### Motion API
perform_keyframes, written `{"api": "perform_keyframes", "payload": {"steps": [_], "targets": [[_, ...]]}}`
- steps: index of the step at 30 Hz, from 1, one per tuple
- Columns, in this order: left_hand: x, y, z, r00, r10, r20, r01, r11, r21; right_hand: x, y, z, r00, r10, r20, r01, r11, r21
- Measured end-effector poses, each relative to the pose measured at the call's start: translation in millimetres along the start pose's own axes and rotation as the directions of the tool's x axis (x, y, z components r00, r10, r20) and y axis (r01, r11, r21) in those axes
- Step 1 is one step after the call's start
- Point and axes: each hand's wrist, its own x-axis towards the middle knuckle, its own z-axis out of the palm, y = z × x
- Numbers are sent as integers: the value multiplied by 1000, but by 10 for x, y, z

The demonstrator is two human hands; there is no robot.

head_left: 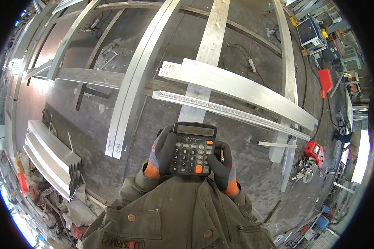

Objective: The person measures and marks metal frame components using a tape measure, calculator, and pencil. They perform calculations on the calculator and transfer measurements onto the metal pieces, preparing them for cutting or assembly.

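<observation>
red device (314, 150), stained grey floor (253, 176)

I am in what looks like a metalworking workshop: long silvery bars (237, 85), some with handwritten marks at their ends, lie across a rough framework of beams (89, 76), with a measuring scale (224, 110) along one. Below is a scuffed dark floor (253, 178); to my left is a stack of metal profiles (52, 155), and to my right, a red tool (314, 150) and a boxy blue-and-white machine (311, 35).
</observation>
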Motion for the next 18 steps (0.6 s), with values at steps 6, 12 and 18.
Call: {"api": "perform_keyframes", "payload": {"steps": [6, 12, 18], "targets": [[-33, -114, -56, 997, 64, 54, -68, 994, 80, -31, 48, 7, 996, 74, -55, -69, 994, 89], [-3, -126, -146, 898, 379, 222, -435, 837, 330, -54, 72, 0, 998, 18, -63, -13, 997, 72], [-44, -95, -153, 898, 376, 228, -438, 806, 397, -115, 118, 16, 961, -178, -214, 179, 984, -14]]}}
